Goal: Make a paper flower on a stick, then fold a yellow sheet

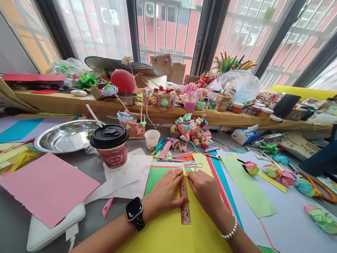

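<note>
A patterned ruler (185,211) lies lengthwise on a large yellow sheet (158,232). My left hand (165,188), with a ring and a black watch on its side, rests flat on the sheet and ruler, its fingers and thumb spread over the ruler. At the ruler's far end, my right hand (205,186) pinches a small piece of the yellow paper beside the left fingertips. Green paper (155,177) shows beyond the left hand. Small scissors (190,163) lie just past the sheets.
Left are a lidded cup (112,146) with a straw, a steel plate (63,137), pink paper (50,188) and a white device (56,230). A paper cup (152,139) stands ahead. Right are a light green strip (247,186), paper flowers (286,178) and orange-handled scissors (322,189).
</note>
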Available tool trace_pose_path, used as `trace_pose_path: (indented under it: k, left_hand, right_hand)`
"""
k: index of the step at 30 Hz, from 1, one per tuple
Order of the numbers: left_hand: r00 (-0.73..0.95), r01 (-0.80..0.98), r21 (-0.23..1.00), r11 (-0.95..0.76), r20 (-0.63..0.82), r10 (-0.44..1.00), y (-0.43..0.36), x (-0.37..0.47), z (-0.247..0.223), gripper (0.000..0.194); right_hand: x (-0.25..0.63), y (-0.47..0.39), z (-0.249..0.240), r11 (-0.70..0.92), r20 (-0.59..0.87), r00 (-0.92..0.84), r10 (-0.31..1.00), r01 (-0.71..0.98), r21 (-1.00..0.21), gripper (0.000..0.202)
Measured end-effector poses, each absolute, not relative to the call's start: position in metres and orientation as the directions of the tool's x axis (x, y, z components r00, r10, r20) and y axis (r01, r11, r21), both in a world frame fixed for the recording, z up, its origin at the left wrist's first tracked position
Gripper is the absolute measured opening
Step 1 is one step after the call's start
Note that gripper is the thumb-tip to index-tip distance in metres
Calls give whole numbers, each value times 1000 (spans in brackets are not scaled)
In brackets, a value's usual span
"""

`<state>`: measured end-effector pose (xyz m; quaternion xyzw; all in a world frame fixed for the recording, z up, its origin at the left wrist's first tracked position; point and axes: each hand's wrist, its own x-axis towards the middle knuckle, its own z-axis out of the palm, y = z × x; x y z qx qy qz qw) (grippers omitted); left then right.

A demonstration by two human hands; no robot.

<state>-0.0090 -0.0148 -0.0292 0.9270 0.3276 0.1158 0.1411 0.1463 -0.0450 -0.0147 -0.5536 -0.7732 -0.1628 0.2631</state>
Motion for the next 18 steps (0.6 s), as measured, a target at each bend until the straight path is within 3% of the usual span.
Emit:
trace_pose_path:
  k: [4,8,14,18]
  left_hand:
    - [764,577,332,-746,106,637,-15,-9,-28,64]
    - [765,586,320,-744,84,639,-16,-8,-27,64]
    - [774,577,325,-749,73,628,-16,-8,-25,73]
    - [759,583,340,-738,99,644,-17,-8,-27,60]
  right_hand:
    - [155,-47,-9,243,507,-149,849,962,-126,16]
    - [164,-52,-6,126,429,-62,901,985,-122,10]
    - [153,-58,-11,218,553,-167,816,976,-27,26]
    - [142,-59,-10,284,619,-268,738,956,76,33]
